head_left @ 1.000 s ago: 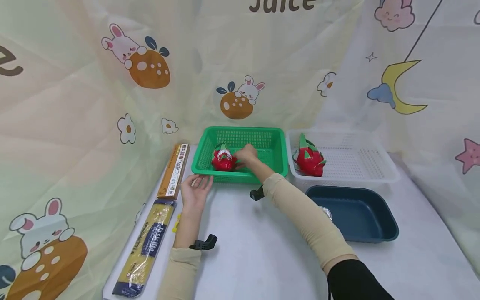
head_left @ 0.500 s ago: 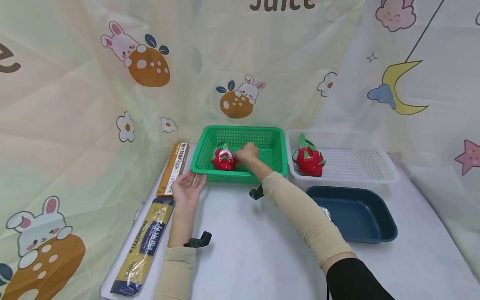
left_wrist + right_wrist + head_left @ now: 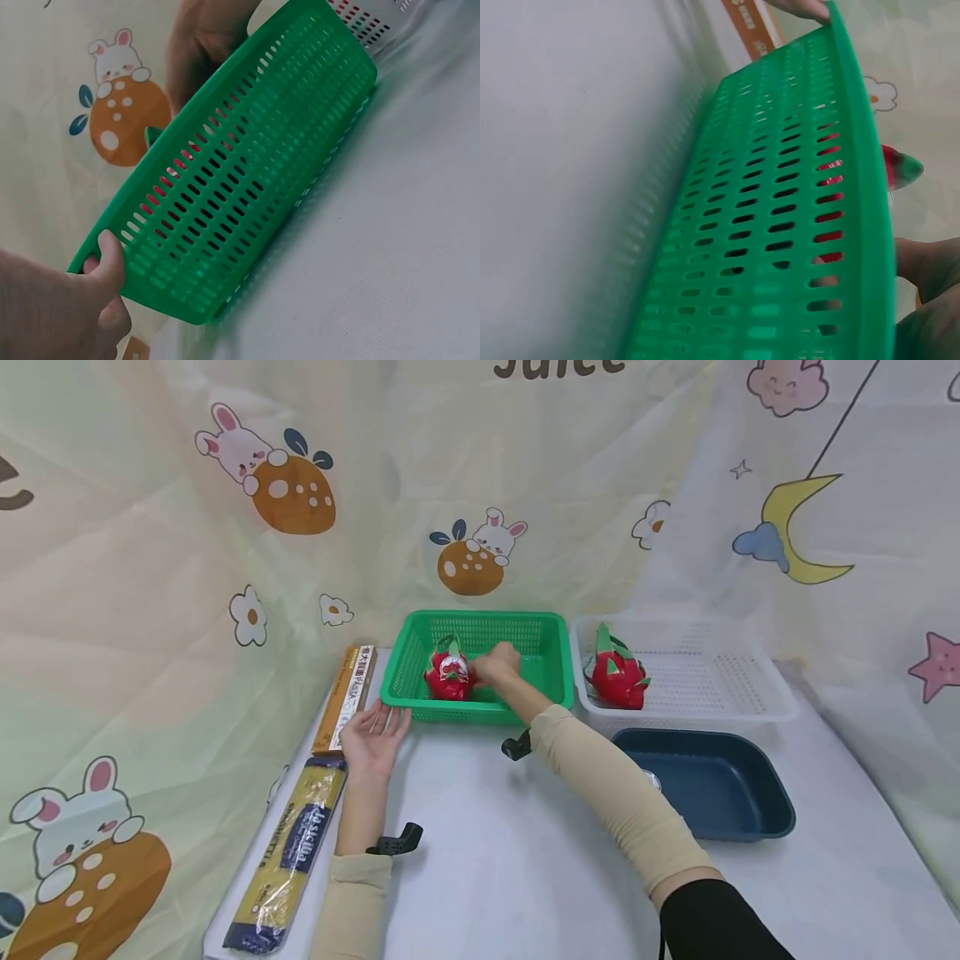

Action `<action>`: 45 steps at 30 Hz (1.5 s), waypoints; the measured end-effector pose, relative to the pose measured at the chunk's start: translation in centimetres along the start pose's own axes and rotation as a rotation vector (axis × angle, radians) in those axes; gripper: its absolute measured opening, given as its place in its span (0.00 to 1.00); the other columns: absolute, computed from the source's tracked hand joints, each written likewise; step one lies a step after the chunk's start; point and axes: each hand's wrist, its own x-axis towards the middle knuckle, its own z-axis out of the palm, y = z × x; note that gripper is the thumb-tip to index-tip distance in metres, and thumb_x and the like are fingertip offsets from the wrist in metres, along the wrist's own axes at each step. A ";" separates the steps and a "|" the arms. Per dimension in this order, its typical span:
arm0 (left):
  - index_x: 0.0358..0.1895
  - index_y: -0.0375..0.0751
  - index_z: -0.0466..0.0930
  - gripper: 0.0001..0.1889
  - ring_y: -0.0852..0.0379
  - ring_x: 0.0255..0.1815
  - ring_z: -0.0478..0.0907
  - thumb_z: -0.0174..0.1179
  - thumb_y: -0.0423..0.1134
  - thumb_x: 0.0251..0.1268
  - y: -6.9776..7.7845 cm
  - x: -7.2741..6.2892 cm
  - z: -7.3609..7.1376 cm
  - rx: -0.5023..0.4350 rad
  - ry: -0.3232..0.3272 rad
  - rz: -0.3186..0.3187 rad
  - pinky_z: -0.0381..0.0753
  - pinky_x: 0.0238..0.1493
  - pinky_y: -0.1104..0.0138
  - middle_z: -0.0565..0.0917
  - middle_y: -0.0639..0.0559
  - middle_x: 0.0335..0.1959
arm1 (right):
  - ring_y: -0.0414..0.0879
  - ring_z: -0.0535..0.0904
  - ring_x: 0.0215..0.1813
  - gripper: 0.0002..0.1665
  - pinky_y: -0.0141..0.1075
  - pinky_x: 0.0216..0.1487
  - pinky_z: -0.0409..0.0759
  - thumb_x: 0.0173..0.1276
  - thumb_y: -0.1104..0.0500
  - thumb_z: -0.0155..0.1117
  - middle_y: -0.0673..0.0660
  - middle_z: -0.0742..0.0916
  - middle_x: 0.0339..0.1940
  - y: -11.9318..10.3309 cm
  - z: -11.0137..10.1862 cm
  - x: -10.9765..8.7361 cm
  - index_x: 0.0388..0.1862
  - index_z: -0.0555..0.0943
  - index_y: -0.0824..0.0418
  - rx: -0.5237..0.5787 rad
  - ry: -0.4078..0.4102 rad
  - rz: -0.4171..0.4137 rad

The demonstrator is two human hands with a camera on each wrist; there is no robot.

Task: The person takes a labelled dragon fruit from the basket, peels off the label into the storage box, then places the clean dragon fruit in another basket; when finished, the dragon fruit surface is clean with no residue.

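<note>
A green plastic basket (image 3: 491, 714) stands at the back of the table, with a red dragon fruit (image 3: 446, 685) bearing a white label inside it. My left hand (image 3: 372, 739) is at the basket's front left corner; in the left wrist view the thumb (image 3: 110, 262) lies over the rim and the fingers curl against it. My right hand (image 3: 497, 665) reaches inside and holds the fruit's right side. Its fingertips are partly hidden, and the basket wall (image 3: 772, 202) covers much of the right wrist view.
A second dragon fruit (image 3: 618, 681) lies in the white basket (image 3: 712, 718) on the right. In front stands a dark blue tray (image 3: 720, 785), a shiny round item (image 3: 654, 780) beside my sleeve. Along the left edge lie a pasta box (image 3: 347, 700) and a spaghetti pack (image 3: 288, 856).
My left hand has shifted slightly left along the basket's corner. The dragon fruit under my right hand has turned a little more upright, its leaves higher. The right hand has barely moved.
</note>
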 end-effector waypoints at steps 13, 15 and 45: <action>0.73 0.34 0.60 0.25 0.41 0.69 0.69 0.48 0.29 0.76 0.6 -0.2 -0.6 -0.061 0.007 -0.006 0.78 0.66 0.44 0.69 0.42 0.65 | 0.61 0.90 0.40 0.17 0.38 0.31 0.90 0.68 0.65 0.74 0.64 0.89 0.34 -1.6 -0.8 -2.3 0.55 0.85 0.66 0.155 -0.042 -0.035; 0.74 0.34 0.59 0.26 0.42 0.69 0.69 0.48 0.29 0.76 0.7 -0.3 -0.6 -0.060 0.004 -0.009 0.77 0.68 0.45 0.69 0.42 0.65 | 0.61 0.90 0.40 0.18 0.39 0.31 0.90 0.69 0.66 0.73 0.65 0.89 0.34 -1.7 -1.2 -2.6 0.57 0.84 0.66 0.177 -0.057 -0.041; 0.79 0.46 0.48 0.30 0.45 0.71 0.66 0.46 0.31 0.80 1.4 -0.2 0.8 0.141 -0.028 -0.085 0.73 0.73 0.49 0.64 0.41 0.67 | 0.57 0.91 0.46 0.29 0.51 0.56 0.87 0.71 0.61 0.71 0.68 0.88 0.53 -1.9 -13.0 -8.4 0.69 0.77 0.67 0.238 -0.067 -0.086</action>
